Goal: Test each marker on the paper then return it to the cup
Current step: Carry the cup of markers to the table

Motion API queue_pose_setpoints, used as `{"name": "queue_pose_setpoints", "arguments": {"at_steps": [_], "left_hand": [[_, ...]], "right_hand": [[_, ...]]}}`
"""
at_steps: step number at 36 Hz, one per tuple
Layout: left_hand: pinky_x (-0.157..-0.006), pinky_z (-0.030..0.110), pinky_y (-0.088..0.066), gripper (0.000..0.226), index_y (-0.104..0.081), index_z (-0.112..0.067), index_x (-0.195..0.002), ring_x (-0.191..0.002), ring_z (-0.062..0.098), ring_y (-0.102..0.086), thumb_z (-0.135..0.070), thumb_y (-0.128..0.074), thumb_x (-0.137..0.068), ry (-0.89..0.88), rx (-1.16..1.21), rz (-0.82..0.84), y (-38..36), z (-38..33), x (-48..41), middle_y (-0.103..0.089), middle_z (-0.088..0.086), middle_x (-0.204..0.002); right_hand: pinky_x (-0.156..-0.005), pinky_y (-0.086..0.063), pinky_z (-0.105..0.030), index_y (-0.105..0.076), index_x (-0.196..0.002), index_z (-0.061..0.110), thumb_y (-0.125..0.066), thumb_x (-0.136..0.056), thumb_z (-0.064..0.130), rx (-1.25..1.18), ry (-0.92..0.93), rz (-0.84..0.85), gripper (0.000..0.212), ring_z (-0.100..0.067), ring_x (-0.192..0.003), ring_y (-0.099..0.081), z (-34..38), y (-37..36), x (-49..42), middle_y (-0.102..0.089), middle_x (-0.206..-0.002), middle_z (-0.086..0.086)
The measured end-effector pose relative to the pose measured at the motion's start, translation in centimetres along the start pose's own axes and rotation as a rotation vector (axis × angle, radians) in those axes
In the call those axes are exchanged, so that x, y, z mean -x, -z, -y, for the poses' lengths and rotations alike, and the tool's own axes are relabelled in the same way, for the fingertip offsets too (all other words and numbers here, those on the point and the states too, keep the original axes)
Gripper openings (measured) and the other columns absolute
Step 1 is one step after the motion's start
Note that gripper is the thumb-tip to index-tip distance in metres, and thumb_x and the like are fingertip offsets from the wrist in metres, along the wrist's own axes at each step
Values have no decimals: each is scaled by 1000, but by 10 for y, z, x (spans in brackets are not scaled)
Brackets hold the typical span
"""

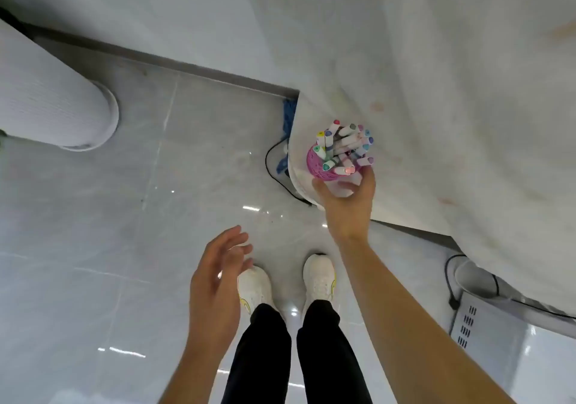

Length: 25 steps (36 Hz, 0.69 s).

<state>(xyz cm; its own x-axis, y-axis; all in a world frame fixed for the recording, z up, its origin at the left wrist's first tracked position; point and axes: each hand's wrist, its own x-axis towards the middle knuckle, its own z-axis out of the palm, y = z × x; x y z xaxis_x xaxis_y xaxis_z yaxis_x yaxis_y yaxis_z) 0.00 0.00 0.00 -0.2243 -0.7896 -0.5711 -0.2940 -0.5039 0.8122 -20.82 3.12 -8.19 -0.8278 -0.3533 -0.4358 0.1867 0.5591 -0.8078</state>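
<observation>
A pink cup (314,163) full of several white markers (346,144) with coloured caps stands near the corner of a table draped in white cloth (452,91). My right hand (346,204) reaches up to the cup, with thumb and fingers curled round its near side. My left hand (218,279) hovers lower left over the floor, fingers relaxed and spread, holding nothing. No paper is in view.
Grey tiled floor (156,216) lies below, with my white shoes (318,279) and dark trousers. A white cylindrical object (62,107) stands at left. Black cables (274,173) and a blue cloth hang by the table corner. A white vented box (480,325) sits at lower right.
</observation>
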Motion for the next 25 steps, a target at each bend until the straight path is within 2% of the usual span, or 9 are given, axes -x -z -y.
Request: {"name": "queue_pose_setpoints", "arguments": {"at_steps": [2,5,9,10,13,16,20,22,25], "left_hand": [[-93,43,-56,35,-67,-20,-122,-108,21,-70,-34,-53,-93,2,10,-45,-1,6,-8,-71,-2,-117],[-93,43,-56,34,-67,-19,-121,-106,21,-70,-31,-51,-93,2,10,-61,3,17,-20,-71,-2,-116],[-92,41,-55,34,-67,-19,-121,-106,20,-70,-33,-53,-94,29,27,-88,9,23,-25,-71,-1,-116],[-93,41,-55,31,-67,-19,-121,-106,20,-70,-31,-54,-96,37,28,-93,10,23,-26,-72,-1,-116],[-93,41,-56,22,-67,-19,-121,-105,20,-71,-19,-53,-105,42,24,-111,13,22,-24,-72,-1,-114],[-92,40,-56,21,-67,-20,-121,-104,19,-71,-18,-53,-105,40,0,-132,17,19,-18,-72,-2,-114],[-95,44,-56,23,-68,-22,-119,-103,18,-71,-16,-52,-105,69,-32,-162,29,10,3,-72,-5,-112],[-96,46,-55,20,-69,-25,-117,-101,18,-71,-22,-56,-103,92,-42,-168,36,0,18,-73,-5,-111],[-98,48,-54,27,-70,-31,-115,-102,16,-71,-34,-54,-93,123,-58,-183,48,-19,47,-74,-7,-110]], "right_hand": [[-103,-55,-25,-42,-151,25,-93,-76,28,-30,45,-51,90,3,-118,-60,0,-5,-12,-53,-144,4],[-106,-55,-34,-46,-147,22,-97,-69,31,-56,86,-52,94,-11,-130,-59,-4,-11,-27,-57,-142,1],[-105,-56,-40,-52,-143,22,-96,-59,47,-31,81,-67,98,-19,-128,-62,-1,-20,-34,-63,-137,-1],[-105,-56,-37,-53,-141,20,-97,-60,45,-49,73,-65,95,-16,-125,-64,0,-22,-35,-64,-137,-2],[-102,-56,-24,-53,-140,15,-96,-70,21,-108,58,-35,83,-9,-121,-67,6,-22,-32,-66,-135,-1],[-94,-58,-22,-57,-136,13,-93,-75,9,-103,63,29,71,-8,-118,-69,7,-15,-16,-70,-131,-1],[-101,-58,-40,-59,-136,25,-96,-67,36,-11,56,117,79,-12,-121,-67,14,1,24,-69,-130,3],[-98,-60,-42,-63,-128,28,-95,-69,32,32,69,175,67,-11,-115,-69,21,14,45,-72,-122,6],[-97,-60,-45,-63,-123,35,-96,-68,30,95,86,234,65,-15,-117,-68,33,33,81,-71,-121,7]]}}
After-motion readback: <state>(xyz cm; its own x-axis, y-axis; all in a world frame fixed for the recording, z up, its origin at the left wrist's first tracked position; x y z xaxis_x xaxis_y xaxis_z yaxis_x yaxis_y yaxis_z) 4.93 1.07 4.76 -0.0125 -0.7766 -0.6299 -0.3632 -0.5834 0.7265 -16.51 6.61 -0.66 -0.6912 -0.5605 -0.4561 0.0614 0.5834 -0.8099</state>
